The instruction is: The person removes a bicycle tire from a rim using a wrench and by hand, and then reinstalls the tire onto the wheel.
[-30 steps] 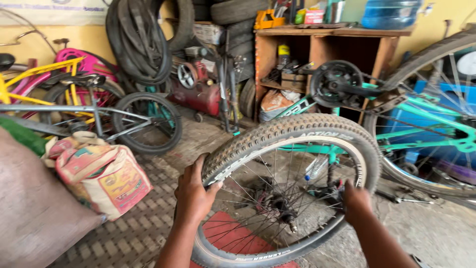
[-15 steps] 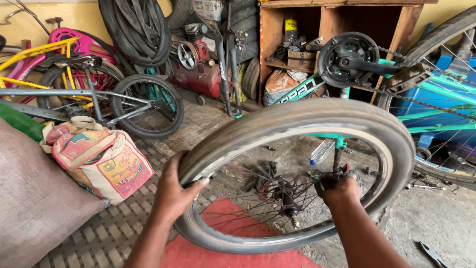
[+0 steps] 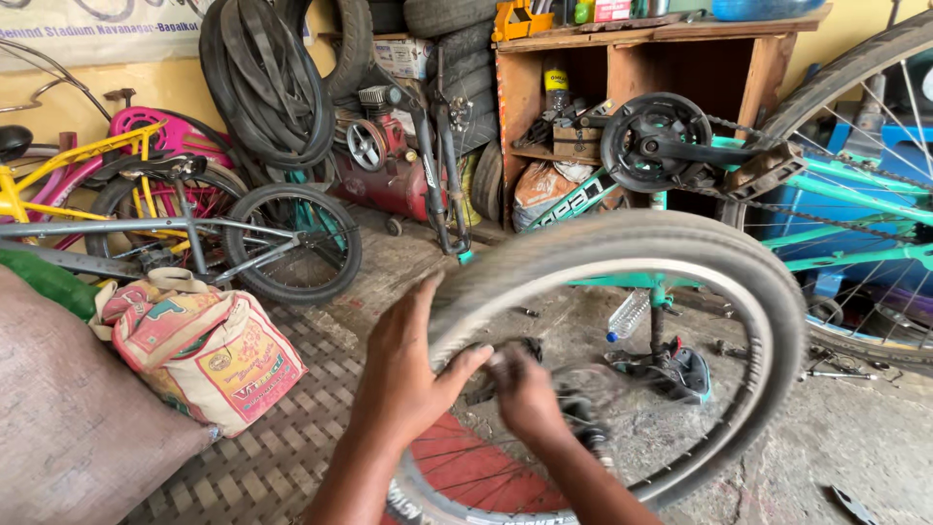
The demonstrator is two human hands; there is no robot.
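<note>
1. Off to the left of your left hand sits a printed sack, with a small dark bicycle beyond it.
2. Your left hand curls around the bicycle wheel at the near-left of its tyre, thumb inside the rim.
3. Your right hand is closed at the wheel's hub, inside the blurred spokes.
4. Beyond and right of it stands an upturned teal bicycle.

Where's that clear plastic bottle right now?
In the head view, the plastic bottle lies on the concrete floor right of centre, seen through the spinning wheel, just left of the teal bike's upside-down saddle.
</note>
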